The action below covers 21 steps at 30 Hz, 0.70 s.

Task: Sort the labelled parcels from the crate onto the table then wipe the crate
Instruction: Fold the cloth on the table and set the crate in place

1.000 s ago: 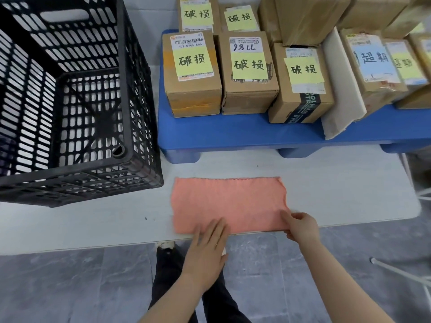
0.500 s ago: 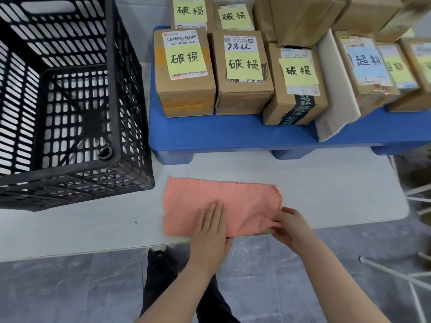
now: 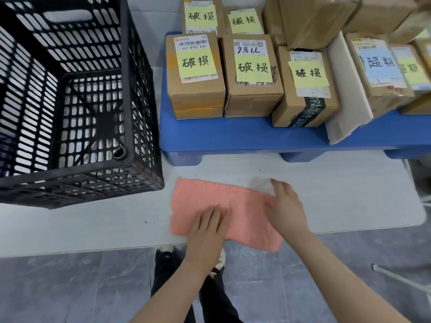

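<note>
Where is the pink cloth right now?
In the head view, the pink cloth lies at the near edge of the white table, just right of the black crate and in front of the blue platform.

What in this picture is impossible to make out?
Head view:
- Right hand: fingertips smeared by motion, so whether they pinch the cloth is unclear.
- Crate: left side cut off by the picture's edge.
- Far-right parcels: cut off by the edge, labels blurred.
- Cloth's middle: covered by the left hand.
</note>
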{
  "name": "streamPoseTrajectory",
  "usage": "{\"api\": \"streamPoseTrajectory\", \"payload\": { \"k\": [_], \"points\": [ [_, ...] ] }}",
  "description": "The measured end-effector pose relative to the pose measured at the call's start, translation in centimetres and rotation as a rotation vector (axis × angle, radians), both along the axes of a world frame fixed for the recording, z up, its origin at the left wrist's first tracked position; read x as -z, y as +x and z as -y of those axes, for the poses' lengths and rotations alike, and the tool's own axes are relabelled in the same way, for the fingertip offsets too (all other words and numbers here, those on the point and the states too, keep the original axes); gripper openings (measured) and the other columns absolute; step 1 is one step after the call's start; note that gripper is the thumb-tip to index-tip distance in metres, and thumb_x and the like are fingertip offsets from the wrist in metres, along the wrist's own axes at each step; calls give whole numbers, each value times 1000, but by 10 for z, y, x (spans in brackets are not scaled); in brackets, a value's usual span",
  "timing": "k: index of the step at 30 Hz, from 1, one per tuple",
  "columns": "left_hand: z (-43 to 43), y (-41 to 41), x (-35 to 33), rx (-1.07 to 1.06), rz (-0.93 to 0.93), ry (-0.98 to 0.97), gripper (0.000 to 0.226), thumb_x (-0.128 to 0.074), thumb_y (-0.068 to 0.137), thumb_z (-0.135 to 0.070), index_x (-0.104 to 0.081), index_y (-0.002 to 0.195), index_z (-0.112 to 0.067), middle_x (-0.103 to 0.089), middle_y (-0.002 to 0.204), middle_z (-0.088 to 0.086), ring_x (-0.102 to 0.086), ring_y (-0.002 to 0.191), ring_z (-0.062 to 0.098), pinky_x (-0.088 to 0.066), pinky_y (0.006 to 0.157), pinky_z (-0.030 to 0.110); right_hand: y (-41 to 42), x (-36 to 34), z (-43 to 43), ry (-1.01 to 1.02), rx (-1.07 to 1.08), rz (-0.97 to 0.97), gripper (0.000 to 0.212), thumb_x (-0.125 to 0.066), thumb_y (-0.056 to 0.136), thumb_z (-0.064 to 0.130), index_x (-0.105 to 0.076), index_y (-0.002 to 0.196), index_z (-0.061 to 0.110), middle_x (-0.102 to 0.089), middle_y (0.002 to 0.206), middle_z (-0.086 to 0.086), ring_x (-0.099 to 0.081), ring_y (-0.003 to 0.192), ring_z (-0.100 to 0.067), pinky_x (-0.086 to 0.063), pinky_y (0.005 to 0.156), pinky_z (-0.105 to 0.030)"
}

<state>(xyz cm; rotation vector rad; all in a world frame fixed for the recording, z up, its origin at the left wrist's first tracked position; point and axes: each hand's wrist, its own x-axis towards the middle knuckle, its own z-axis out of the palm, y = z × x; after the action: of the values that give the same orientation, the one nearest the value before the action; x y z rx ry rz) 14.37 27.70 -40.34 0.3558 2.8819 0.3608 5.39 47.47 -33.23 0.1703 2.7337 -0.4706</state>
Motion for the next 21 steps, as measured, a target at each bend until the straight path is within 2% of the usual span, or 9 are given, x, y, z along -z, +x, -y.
{"api": "streamPoseTrajectory", "payload": {
  "k": [3,5,8,11,13,16,17,19,21],
  "points": [
    [0,9,-17,-168,22,-58,65,-83,63,-25,-52,119,-10,-62,101,9,-59,88,27,-51,72,36,-27,17,42,-78,-330,1,54,-53,91,21,-41,143,19,-42,145,-6,-44,126,-29,-38,103,-38],
    [-6,14,-34,-453,113,49,47,-78,74,-36,-52,105,-12,-61,86,1,-59,73,22,-46,60,32,-40,28,61,12,-397,70,52,-54,91,29,-42,141,18,-43,142,-7,-43,124,-29,-39,101,-37],
    [-24,16,-58,-1087,404,610,26,-59,93,-27,-47,111,-12,-61,82,-4,-59,75,17,-43,61,22,-52,33,76,154,-400,144,54,-60,87,36,-41,134,15,-51,128,-9,-48,116,-29,-40,94,-39],
    [-38,12,-64,-1445,500,1182,15,-49,91,-1,-54,104,-2,-67,87,10,-66,72,17,-47,59,17,-60,32,80,223,-400,206,44,-59,87,40,-51,124,16,-56,118,-7,-51,111,-27,-39,89,-38],
    [-43,7,-66,-1502,553,1360,18,-54,85,-5,-55,103,-3,-67,92,15,-68,77,20,-50,64,27,-61,29,80,224,-423,239,35,-57,86,40,-61,113,19,-54,116,-7,-48,109,-27,-39,90,-37],
    [-38,1,-75,-1470,527,1283,31,-64,68,-16,-54,93,-2,-57,83,14,-60,77,32,-51,71,40,-59,15,73,57,-345,224,28,-60,81,39,-68,101,19,-51,107,-4,-48,105,-26,-43,88,-35],
    [-33,-1,-83,-1456,480,1277,25,-65,71,-11,-54,92,-3,-58,83,12,-60,79,33,-51,72,39,-58,5,69,-18,-289,193,27,-63,80,38,-69,96,17,-53,98,-2,-50,101,-26,-43,84,-33],
    [-16,-6,-102,-1414,397,1261,20,-62,82,1,-54,98,-8,-62,87,7,-61,78,24,-49,64,20,-57,-23,56,-225,-125,190,25,-69,79,36,-69,82,11,-55,77,2,-54,85,-23,-41,69,-29],
    [5,-13,-123,-1325,318,1229,22,-61,86,3,-55,103,-9,-64,88,3,-58,73,12,-43,53,8,-55,-57,41,-489,74,300,25,-73,81,34,-69,78,10,-57,72,3,-54,76,-17,-38,64,-27]
  ]
}}
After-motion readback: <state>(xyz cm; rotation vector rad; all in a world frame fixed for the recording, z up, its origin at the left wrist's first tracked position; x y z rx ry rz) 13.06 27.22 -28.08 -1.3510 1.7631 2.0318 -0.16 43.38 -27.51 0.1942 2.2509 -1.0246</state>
